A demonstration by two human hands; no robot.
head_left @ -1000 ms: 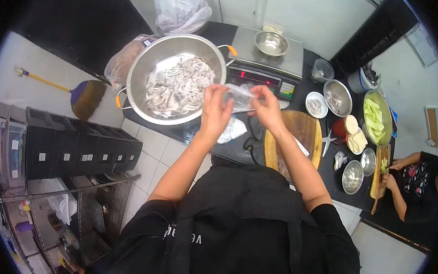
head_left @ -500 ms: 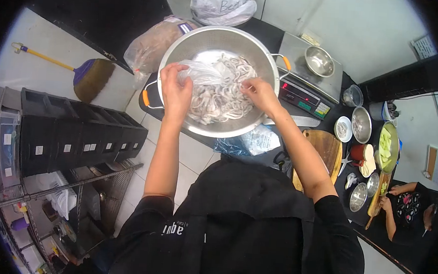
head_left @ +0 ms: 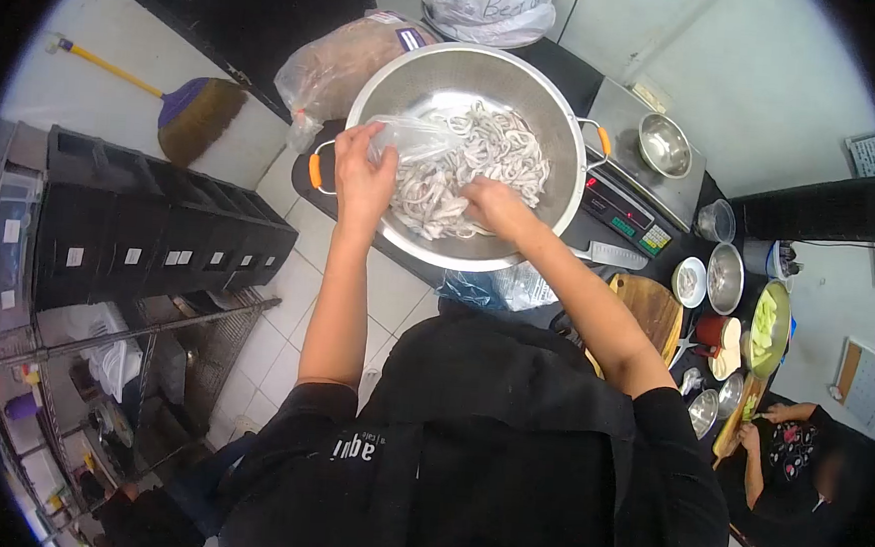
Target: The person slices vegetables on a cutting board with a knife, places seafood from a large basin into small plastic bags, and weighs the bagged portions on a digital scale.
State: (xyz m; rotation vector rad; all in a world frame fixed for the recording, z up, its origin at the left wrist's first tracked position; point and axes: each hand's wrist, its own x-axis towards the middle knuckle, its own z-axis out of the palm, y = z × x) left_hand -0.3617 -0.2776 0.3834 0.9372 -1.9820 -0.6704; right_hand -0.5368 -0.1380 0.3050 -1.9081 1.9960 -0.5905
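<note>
A large steel basin [head_left: 421, 84] with orange-gripped handles holds a pile of pale, greyish strips that look like squid [head_left: 510, 153]. At its left side my left hand [head_left: 365, 181] is closed on the edge of a transparent plastic bag [head_left: 418, 140], which lies partly over the strips. My right hand [head_left: 500, 209] reaches over the near rim into the pile. Its fingers are curled against the strips at the lower middle, and the fingertips are partly hidden among them.
Right of the basin are a digital scale [head_left: 627, 210] bearing a steel bowl [head_left: 664, 145], a knife [head_left: 614, 254] and a cutting board [head_left: 646, 304]. Bagged food [head_left: 345, 67] and a white bag [head_left: 486, 11] stand behind. Another person's hands [head_left: 751, 433] work at a board far right.
My right hand has moved from the right part of the pile toward its near middle. My left hand keeps hold of the plastic bag. The whole view has shifted slightly.
</note>
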